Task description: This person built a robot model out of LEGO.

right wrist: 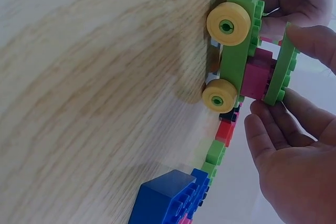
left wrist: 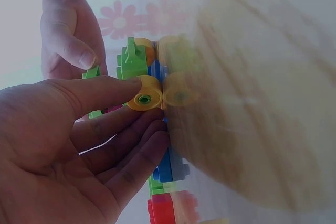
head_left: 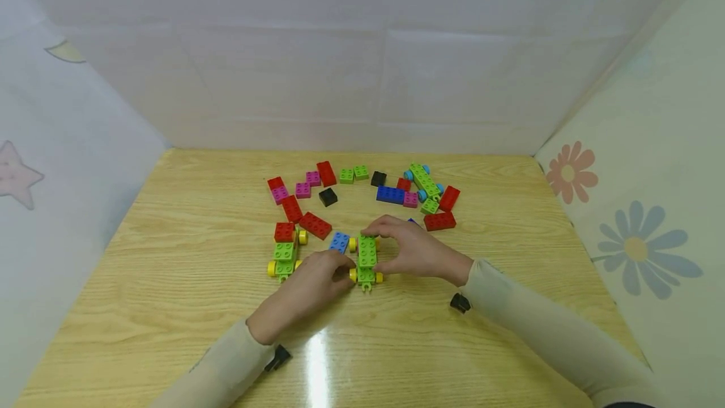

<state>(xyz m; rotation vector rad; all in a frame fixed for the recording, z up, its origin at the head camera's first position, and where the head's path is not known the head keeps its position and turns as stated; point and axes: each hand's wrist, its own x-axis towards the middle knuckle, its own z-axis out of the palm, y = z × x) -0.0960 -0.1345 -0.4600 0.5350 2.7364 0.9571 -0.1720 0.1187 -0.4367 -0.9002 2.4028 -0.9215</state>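
Observation:
A green toy car base [right wrist: 236, 61] with yellow wheels stands on the table between both hands. A magenta brick [right wrist: 256, 74] sits on the base, and a flat green brick [head_left: 367, 252] lies across its top. My left hand [head_left: 314, 279] pinches the near left yellow wheel [left wrist: 144, 95]. With thumb and fingers at its opposite ends, my right hand [head_left: 419, 249] grips the flat green brick. Just beyond the left hand lies a light blue brick [head_left: 339, 241]. Left of that hand stands another green car [head_left: 284, 267] with yellow wheels, carrying green and red bricks.
Loose bricks form an arc behind the hands, among them a red brick [head_left: 315, 225], a black brick [head_left: 328, 197] and a blue brick [head_left: 390, 194]. A green car base [head_left: 425, 180] with blue wheels stands at the back right. Cloth-covered walls [head_left: 362, 80] border the table.

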